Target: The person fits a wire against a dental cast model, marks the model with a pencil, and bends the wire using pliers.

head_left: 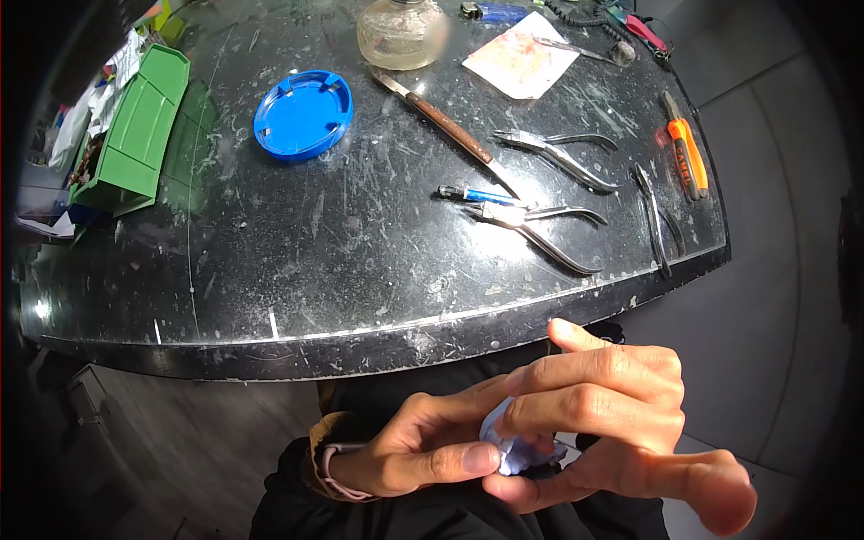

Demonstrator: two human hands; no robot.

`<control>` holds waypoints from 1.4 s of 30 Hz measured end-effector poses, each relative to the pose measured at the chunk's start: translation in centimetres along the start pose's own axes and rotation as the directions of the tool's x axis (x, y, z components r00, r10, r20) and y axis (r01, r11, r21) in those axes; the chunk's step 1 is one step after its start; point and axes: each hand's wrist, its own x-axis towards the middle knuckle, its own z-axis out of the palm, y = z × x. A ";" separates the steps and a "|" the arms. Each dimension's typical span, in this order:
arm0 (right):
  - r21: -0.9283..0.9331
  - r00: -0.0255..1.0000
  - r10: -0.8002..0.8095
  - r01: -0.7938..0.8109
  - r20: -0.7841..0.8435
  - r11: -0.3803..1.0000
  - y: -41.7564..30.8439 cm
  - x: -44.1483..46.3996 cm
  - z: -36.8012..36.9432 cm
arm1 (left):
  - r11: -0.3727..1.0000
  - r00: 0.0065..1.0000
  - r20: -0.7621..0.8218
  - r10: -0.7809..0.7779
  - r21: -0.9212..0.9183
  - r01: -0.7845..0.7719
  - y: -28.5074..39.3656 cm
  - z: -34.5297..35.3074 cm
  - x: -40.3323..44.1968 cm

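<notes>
Below the bench's front edge, over my lap, both hands are closed around a small pale blue plaster-like piece point(515, 456). My left hand point(409, 450) pinches its left side, the thumb pressed on the near edge. Reaching across it from the right, my right hand point(612, 414) has fingers bent over the top and others underneath. Much of the piece is hidden by the fingers, so I cannot make out its full shape. Nearest on the bench lie metal pliers point(531, 230), with a blue-handled tool point(481, 194) just behind them.
On the scratched black bench point(297, 243) are a blue round lid point(304, 117), a green bin point(144, 126), a glass jar point(400, 36) and a wooden-handled knife point(450, 129). Further right lie more pliers point(562, 157), slim pliers point(650, 216), an orange-handled cutter point(688, 157) and a stained paper point(522, 58).
</notes>
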 end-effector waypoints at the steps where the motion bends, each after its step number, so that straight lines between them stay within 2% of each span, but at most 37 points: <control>1: 0.002 0.999 -0.039 0.039 -0.030 0.999 0.2 -0.2 0.2 | 1.000 1.000 0.000 -0.005 0.009 0.005 0.0 0.0 0.0; 4: 0.030 0.999 -0.039 0.040 -0.035 0.999 -0.1 0.3 -0.1 | 0.999 0.999 -0.042 -0.020 0.024 0.021 0.1 0.3 0.0; 6: -0.020 0.992 -0.069 0.072 0.105 0.997 0.3 0.5 -0.9 | 0.999 0.986 -0.166 -0.035 0.015 0.038 0.3 1.4 0.3; 7: -0.075 0.967 -0.109 0.130 0.232 0.989 1.0 0.1 -2.0 | 0.999 0.978 -0.204 -0.042 0.007 0.044 0.5 1.6 0.4; 9: -0.092 0.951 -0.156 0.186 0.267 0.978 1.7 -0.3 -2.0 | 0.999 0.970 -0.235 -0.054 -0.009 0.054 0.6 1.9 0.5; 10: -0.060 0.970 -0.169 0.182 0.174 0.981 1.7 -0.4 -1.0 | 0.998 0.972 -0.227 -0.063 -0.014 0.061 0.7 1.9 0.6; 12: -0.057 0.966 -0.215 0.225 0.145 0.973 1.9 -0.5 -0.8 | 0.997 0.974 -0.209 -0.083 -0.019 0.080 0.9 1.8 0.6; 13: -0.083 0.945 -0.248 0.270 0.211 0.959 2.2 -0.3 -1.5 | 0.996 0.973 -0.211 -0.092 -0.025 0.089 0.9 1.9 0.6; 15: -0.071 0.959 -0.257 0.267 0.117 0.961 1.9 -0.3 -1.0 | 0.994 0.968 -0.225 -0.108 -0.042 0.101 0.9 2.0 0.5; 16: -0.030 0.974 -0.223 0.222 -0.044 0.975 1.0 -0.3 0.5 | 0.993 0.966 -0.232 -0.115 -0.045 0.108 0.9 2.0 0.5; 18: -0.003 0.988 -0.137 0.137 -0.074 0.991 0.3 -0.6 0.9 | 0.991 0.962 -0.240 -0.130 -0.044 0.123 0.9 2.1 0.5; 19: -0.030 0.994 -0.093 0.094 0.054 0.995 0.2 -1.0 -0.1 | 0.991 0.971 -0.198 -0.135 -0.022 0.133 0.9 1.8 0.4; 21: -0.034 0.990 -0.033 0.038 0.136 0.999 -0.2 -0.7 -0.8 | 0.988 0.987 -0.068 -0.144 0.042 0.147 0.7 0.7 0.1; 22: -0.005 0.995 -0.022 0.022 0.093 1.000 -0.3 -0.1 -0.9 | 0.988 0.989 -0.023 -0.144 0.051 0.145 0.7 0.4 0.1; 24: 0.020 0.996 -0.083 0.083 0.032 0.996 0.4 0.1 -1.0 | 0.990 0.990 0.027 -0.138 0.034 0.137 0.5 0.2 0.0; 26: 0.016 0.981 -0.193 0.193 -0.007 0.981 2.1 -1.2 -1.1 | 0.991 0.991 0.015 -0.134 -0.027 0.134 0.3 0.3 0.1; 28: 0.029 0.972 -0.228 0.230 -0.062 0.973 2.8 -2.0 -1.2 | 0.988 0.991 -0.013 -0.136 -0.079 0.135 0.3 0.6 0.1; 31: 0.016 0.892 -0.441 0.442 0.100 0.897 4.3 -1.4 -3.7 | 0.989 0.993 -0.038 -0.116 -0.096 0.112 0.1 0.8 0.1; 32: 0.013 0.895 -0.440 0.440 0.071 0.898 4.4 -1.4 -3.5 | 0.990 0.993 -0.047 -0.105 -0.099 0.100 0.0 0.9 0.1; 34: 0.040 0.985 -0.167 0.166 0.033 0.985 1.0 -1.7 -3.5 | 0.991 0.995 -0.070 -0.077 -0.115 0.068 -0.1 1.1 0.2; 36: -0.003 0.946 -0.228 0.234 -0.230 0.972 1.3 -2.1 -1.8 | 0.983 0.997 -0.079 0.008 -0.180 -0.022 -0.7 1.0 0.2; 37: 0.002 0.928 -0.223 0.234 -0.299 0.972 1.4 -3.1 -1.6 | 0.975 0.995 -0.086 0.050 -0.212 -0.067 -1.2 0.7 0.2; 38: 0.007 0.905 -0.216 0.235 -0.366 0.972 1.5 -4.0 -1.4 | 0.944 0.982 -0.089 0.168 -0.272 -0.186 -1.9 0.5 0.8; 39: -0.043 0.857 -0.123 0.118 -0.500 0.992 0.5 -4.2 -0.4 | 0.980 0.958 -0.274 0.086 -0.151 -0.131 -1.3 1.1 0.8; 41: -0.140 0.885 -0.127 0.071 -0.448 0.988 0.4 -4.6 1.2 | 0.916 0.961 -0.152 0.231 -0.298 -0.268 -2.0 -0.1 1.1; 42: -0.172 0.927 -0.074 0.011 -0.367 0.985 -0.2 -4.1 1.4 | 0.923 0.958 -0.196 0.208 -0.285 -0.259 -1.9 0.0 1.0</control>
